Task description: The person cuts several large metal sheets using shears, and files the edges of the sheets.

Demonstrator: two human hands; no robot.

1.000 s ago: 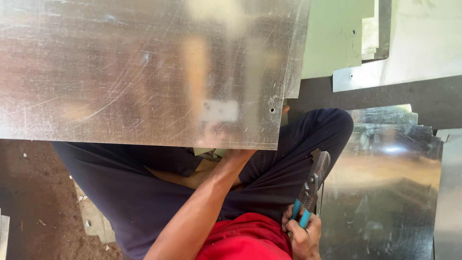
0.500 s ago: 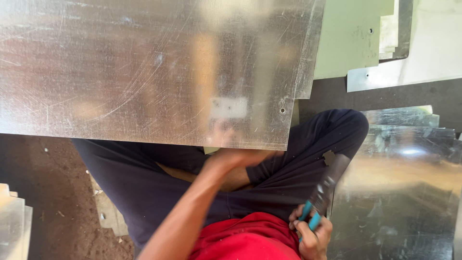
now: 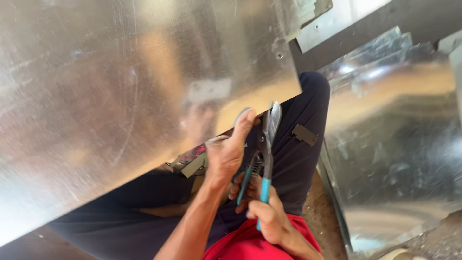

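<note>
From the head view, my left hand (image 3: 230,153) grips the lower edge of the big metal sheet (image 3: 120,96), thumb up on the shiny face and the other fingers tucked behind it, so it is pinching the sheet near its right corner. The sheet tilts across my lap and fills most of the view, hiding my knees and whatever lies under it.

My right hand (image 3: 263,214) is wrapped round the blue handles of the tin snips (image 3: 264,159), fingers curled tight on them. The 2 handles sit a little apart, with a coiled spring showing between them. The blades point up and meet the sheet's lower edge just beside my left thumb; whether they are biting into the metal I cannot tell, since the thumb and the glare crowd that spot.

Under the sheet, near my left wrist, a small folded scrap of metal (image 3: 192,163) pokes out. My dark trousers (image 3: 298,163) carry a small dark offcut (image 3: 305,135) on the right thigh, well clear of the snips. My red shirt (image 3: 250,243) shows at the bottom.

To my right a second shiny sheet (image 3: 399,159) lies on the ground, close against my leg. Above it, a pale metal strip (image 3: 332,24) lies beyond the big sheet's top corner.
</note>
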